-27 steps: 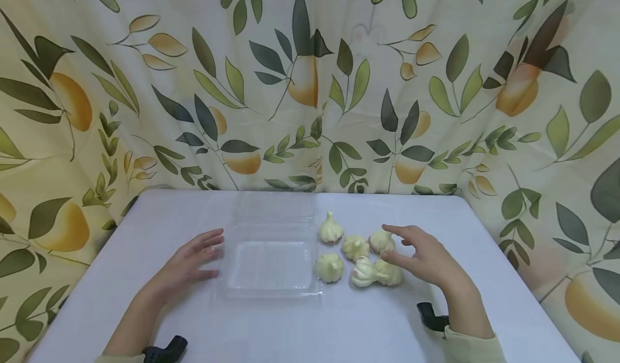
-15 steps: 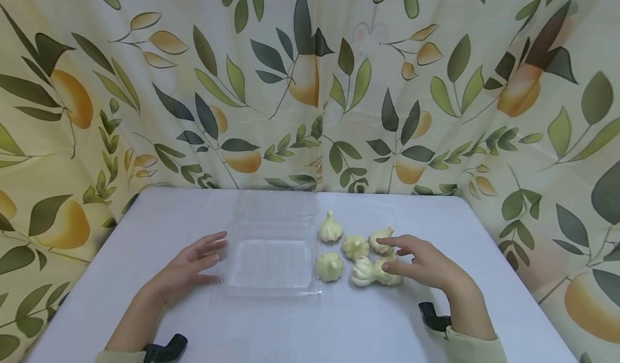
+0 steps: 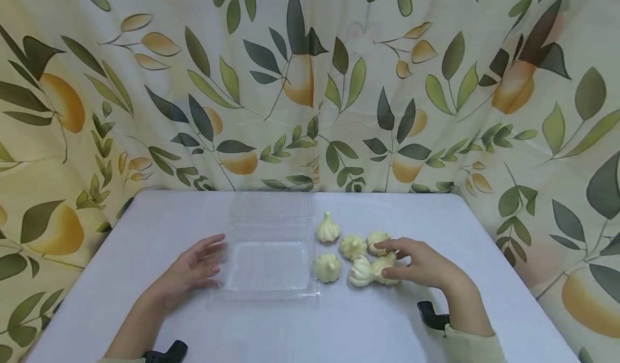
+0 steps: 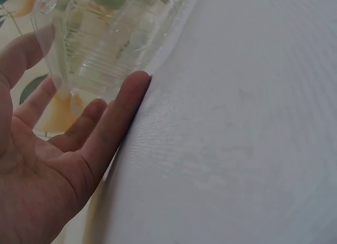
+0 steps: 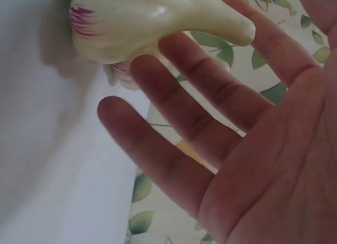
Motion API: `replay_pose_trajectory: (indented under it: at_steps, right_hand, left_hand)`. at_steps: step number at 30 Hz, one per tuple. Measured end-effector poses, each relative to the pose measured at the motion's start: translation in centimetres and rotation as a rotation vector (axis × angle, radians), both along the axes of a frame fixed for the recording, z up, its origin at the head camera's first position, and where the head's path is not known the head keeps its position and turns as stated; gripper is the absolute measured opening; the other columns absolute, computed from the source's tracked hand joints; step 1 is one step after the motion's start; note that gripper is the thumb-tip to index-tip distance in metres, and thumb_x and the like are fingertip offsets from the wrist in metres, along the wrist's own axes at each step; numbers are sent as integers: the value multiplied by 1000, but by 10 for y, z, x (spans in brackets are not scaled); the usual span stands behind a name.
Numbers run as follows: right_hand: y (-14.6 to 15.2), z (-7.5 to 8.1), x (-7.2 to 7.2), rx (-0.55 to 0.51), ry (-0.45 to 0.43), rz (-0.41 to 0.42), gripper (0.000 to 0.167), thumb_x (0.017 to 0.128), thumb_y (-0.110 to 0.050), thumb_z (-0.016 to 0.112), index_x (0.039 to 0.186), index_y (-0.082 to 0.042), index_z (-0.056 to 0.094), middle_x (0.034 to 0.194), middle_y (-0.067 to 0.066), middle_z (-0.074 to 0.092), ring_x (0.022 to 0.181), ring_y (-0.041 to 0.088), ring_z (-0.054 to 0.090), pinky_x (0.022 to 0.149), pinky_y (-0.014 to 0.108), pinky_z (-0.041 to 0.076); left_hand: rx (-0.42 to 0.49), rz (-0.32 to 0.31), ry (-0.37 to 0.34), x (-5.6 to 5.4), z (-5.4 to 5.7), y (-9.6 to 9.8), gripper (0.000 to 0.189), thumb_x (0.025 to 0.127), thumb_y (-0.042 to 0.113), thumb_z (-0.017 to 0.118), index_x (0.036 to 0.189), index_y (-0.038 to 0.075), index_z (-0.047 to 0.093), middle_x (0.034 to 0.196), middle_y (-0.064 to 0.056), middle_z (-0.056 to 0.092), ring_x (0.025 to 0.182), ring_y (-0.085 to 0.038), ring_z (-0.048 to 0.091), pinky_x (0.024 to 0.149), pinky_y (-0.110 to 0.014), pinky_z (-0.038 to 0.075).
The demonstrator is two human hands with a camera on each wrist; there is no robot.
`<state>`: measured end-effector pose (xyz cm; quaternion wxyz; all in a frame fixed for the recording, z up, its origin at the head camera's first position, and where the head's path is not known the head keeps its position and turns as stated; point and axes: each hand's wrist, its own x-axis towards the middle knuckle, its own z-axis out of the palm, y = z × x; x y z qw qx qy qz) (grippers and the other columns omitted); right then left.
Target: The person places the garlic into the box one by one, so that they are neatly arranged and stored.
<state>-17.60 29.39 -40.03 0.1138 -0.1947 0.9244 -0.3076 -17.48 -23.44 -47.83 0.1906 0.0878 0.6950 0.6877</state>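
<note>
Several whitish garlic bulbs (image 3: 326,268) lie on the white table beside a clear plastic clamshell container (image 3: 271,290) with its lid folded back. My right hand (image 3: 423,263) reaches over the rightmost garlic bulb (image 3: 385,262), thumb in front and index finger behind. In the right wrist view, that hand's fingers are extended and spread beneath a purple-streaked garlic bulb (image 5: 137,23), fingertips right at its underside. At the container's left side is my left hand (image 3: 191,271), fingers loosely bent. The left wrist view shows its fingertips overlapping the container's wall (image 4: 63,70).
A curtain (image 3: 310,83) printed with leaves and orange fruit hangs behind the table (image 3: 290,331). Black wrist devices (image 3: 433,317) sit on both forearms near the table's front.
My right hand has lowered slightly and moved left onto the rightmost garlic bulb. My left hand's fingers have shifted slightly at the container's side. The head view has turned a little.
</note>
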Motion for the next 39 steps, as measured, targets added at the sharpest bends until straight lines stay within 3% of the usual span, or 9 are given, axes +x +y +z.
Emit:
replay_pose_trajectory:
  at_steps: [5,9,16,21,31,39]
  right_hand:
    - [3,-8,-1,-65,-6,-12,61,81,-38,82,133,-14,61,131,8,62,111,29,58,86,46,55]
    - [10,-19,5,-173,-17,-84,64,82,-33,83,136,-11,57,130,12,61,115,31,58,90,46,55]
    - [21,-35,16,-304,-120,-176,69,81,-24,84,140,-7,52,139,16,54,123,38,55,97,45,53]
    - [20,-39,20,-328,-108,-215,67,81,-24,84,137,-6,54,139,16,54,123,38,56,97,46,53]
    - [11,-35,19,-355,-90,-162,61,81,-17,83,135,-5,56,137,19,56,120,41,58,95,47,54]
    - [4,-36,17,-237,-82,-215,70,76,-19,87,137,-9,55,138,17,57,122,38,57,93,46,54]
  left_hand:
    - [8,4,0,1,-4,0,70,97,4,61,157,12,25,159,-19,27,138,-35,40,90,-45,56]
    - [1,8,-3,0,-3,1,70,97,4,61,157,13,26,159,-19,28,137,-34,41,90,-44,56]
    - [12,1,0,-1,-1,3,70,97,5,60,157,13,24,159,-19,28,134,-29,43,90,-43,56]
    - [19,-3,-4,0,0,1,70,98,5,59,158,13,23,159,-19,27,132,-23,47,90,-41,56]
    - [37,-11,2,1,-4,-1,70,98,3,58,158,12,22,159,-21,25,129,-18,50,90,-41,57]
    - [64,-33,15,0,-6,-1,70,98,0,56,158,10,20,159,-23,23,129,-18,50,89,-43,57]
